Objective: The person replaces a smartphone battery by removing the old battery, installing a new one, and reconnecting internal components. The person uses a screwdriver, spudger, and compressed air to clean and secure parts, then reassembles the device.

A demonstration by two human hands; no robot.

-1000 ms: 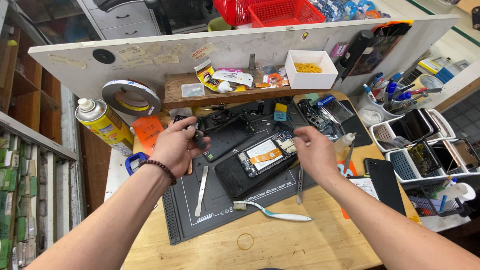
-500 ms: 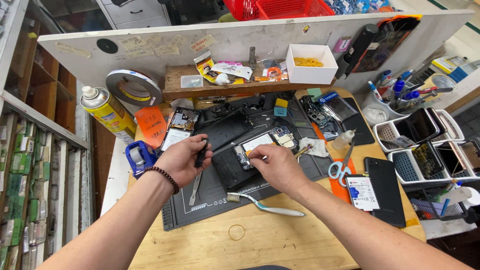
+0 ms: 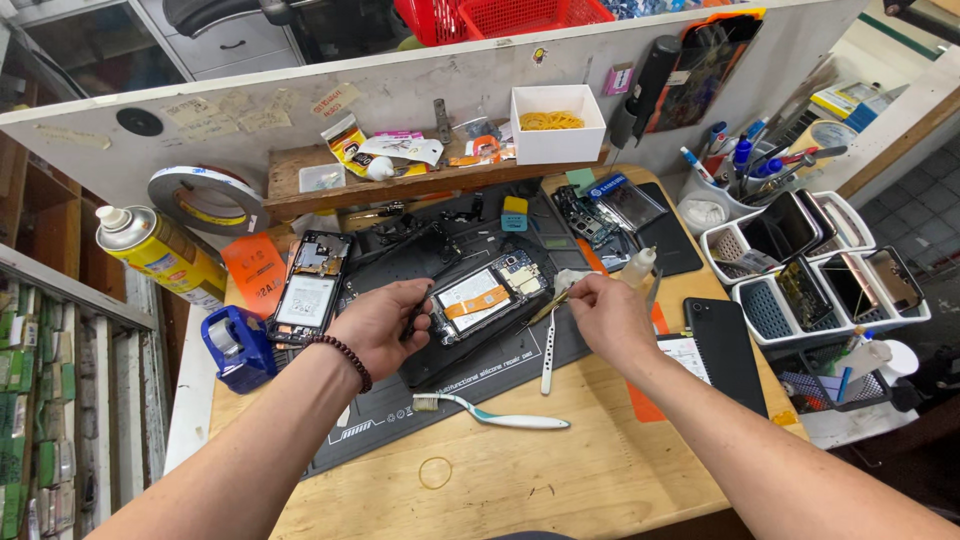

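An opened smartphone (image 3: 487,291) with its battery and circuit board exposed lies tilted on a black work mat (image 3: 455,345). My left hand (image 3: 378,325) grips its left edge and holds it. My right hand (image 3: 607,312) pinches a thin pointed tool (image 3: 553,303) whose tip reaches the phone's right end. A second opened phone (image 3: 309,284) lies on the mat to the left. Metal tweezers (image 3: 548,351) rest just below my right hand.
A toothbrush (image 3: 487,412) and a rubber band (image 3: 434,472) lie near the bench's front. A spray can (image 3: 160,253), tape dispenser (image 3: 233,344), black phone (image 3: 725,349), white trays of phones (image 3: 810,262), pen cup (image 3: 735,170) and cluttered wooden shelf (image 3: 400,180) surround the mat.
My left hand shifted from the mat's upper left onto the phone's left edge. My right hand moved from the phone's middle to its right end, holding the thin tool. The view tilted slightly.
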